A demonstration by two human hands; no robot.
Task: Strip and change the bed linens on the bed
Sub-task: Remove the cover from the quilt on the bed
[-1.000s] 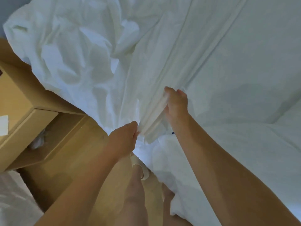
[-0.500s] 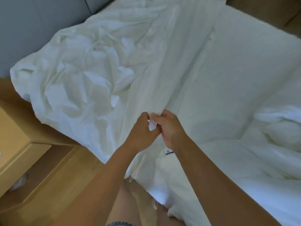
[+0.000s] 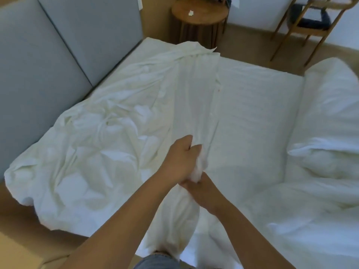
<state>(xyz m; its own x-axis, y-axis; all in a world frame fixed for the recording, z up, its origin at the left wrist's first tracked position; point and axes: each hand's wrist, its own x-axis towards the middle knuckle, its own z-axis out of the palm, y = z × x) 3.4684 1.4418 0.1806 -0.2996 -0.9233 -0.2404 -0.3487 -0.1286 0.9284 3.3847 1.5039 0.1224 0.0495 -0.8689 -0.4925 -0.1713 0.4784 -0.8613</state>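
Bare mattress (image 3: 252, 117), crumpled white sheet (image 3: 97, 144) over left half, bunched duvet (image 3: 322, 171) right

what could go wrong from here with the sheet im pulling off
1. The sheet, bunched in the left hand and right hand, hangs down by the legs; stepping on it might cause a trip.
2. Its far end lies by the headboard; whether it is caught there cannot be told, so a hard tug might snag.
3. The duvet is heaped at the mattress edge and could slide off.

Rnd wood table (image 3: 206, 15), chair (image 3: 310, 24) far side
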